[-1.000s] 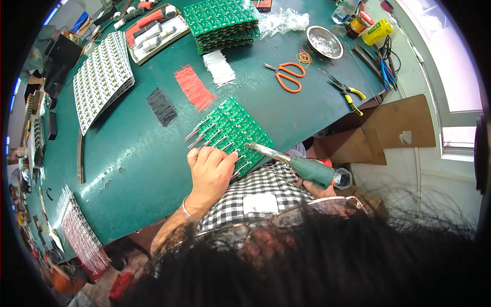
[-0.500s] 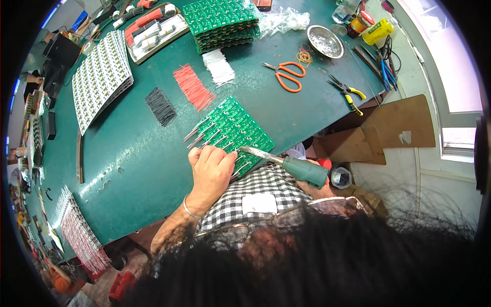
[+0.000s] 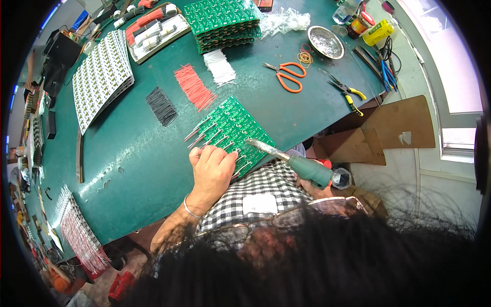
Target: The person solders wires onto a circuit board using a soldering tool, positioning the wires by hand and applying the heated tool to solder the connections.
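Note:
A green circuit board panel (image 3: 236, 126) lies near the front edge of the green table (image 3: 128, 169), with thin metal wires (image 3: 200, 134) sticking out of its left side. My left hand (image 3: 211, 170) rests palm down on the panel's near edge, fingers together on it. My right hand (image 3: 313, 188), mostly hidden under the tool, grips a green-handled soldering iron (image 3: 302, 166) whose metal tip (image 3: 254, 144) points at the panel's near right edge. A checked shirt covers my chest below.
Bundles of red wires (image 3: 194, 87), black wires (image 3: 161, 105) and white wires (image 3: 220, 67) lie behind the panel. Farther back: a stack of green boards (image 3: 222, 19), orange scissors (image 3: 286, 75), a metal bowl (image 3: 325, 42), pliers (image 3: 348, 92), a white component sheet (image 3: 102, 77).
The soldering iron's tip has shifted slightly left and down along the panel's near edge. My left hand has stayed on the panel.

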`<state>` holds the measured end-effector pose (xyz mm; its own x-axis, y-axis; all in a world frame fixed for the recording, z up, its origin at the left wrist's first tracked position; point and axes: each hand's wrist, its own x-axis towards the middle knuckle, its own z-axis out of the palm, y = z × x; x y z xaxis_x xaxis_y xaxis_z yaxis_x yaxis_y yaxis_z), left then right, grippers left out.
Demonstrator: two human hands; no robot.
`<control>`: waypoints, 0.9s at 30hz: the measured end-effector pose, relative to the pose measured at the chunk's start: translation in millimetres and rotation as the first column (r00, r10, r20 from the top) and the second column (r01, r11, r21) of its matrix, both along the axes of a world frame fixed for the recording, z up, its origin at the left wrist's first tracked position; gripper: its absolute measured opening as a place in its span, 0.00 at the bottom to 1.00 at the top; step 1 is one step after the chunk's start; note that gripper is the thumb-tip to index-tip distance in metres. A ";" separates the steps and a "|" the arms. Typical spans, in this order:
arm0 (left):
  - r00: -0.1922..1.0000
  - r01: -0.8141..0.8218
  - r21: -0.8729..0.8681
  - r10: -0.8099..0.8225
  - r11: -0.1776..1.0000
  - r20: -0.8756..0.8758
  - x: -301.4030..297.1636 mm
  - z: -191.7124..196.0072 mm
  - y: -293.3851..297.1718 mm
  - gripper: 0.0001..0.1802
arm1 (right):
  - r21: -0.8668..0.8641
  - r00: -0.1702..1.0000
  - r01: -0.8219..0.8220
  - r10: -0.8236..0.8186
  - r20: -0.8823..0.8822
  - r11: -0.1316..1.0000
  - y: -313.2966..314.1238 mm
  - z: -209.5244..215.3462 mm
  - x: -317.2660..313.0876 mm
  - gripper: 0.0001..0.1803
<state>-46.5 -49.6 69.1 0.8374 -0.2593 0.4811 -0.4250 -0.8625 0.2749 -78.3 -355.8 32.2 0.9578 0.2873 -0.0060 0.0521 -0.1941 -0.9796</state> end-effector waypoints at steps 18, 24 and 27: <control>1.000 0.001 -0.003 -0.001 1.000 0.005 -5.7 2.9 -1.0 0.08 | 0.222 0.976 -0.032 0.078 -0.202 0.975 -5.5 20.5 -6.6 0.25; 0.998 0.017 0.015 -0.017 1.000 0.052 -11.9 -7.1 -5.9 0.11 | 0.149 0.961 0.030 0.012 -0.277 0.988 -15.0 0.5 -17.4 0.29; 0.999 0.010 0.034 -0.011 0.999 0.030 -12.3 -10.5 -5.6 0.11 | 0.124 0.958 0.015 0.022 -0.286 0.992 -19.5 -10.9 -16.9 0.31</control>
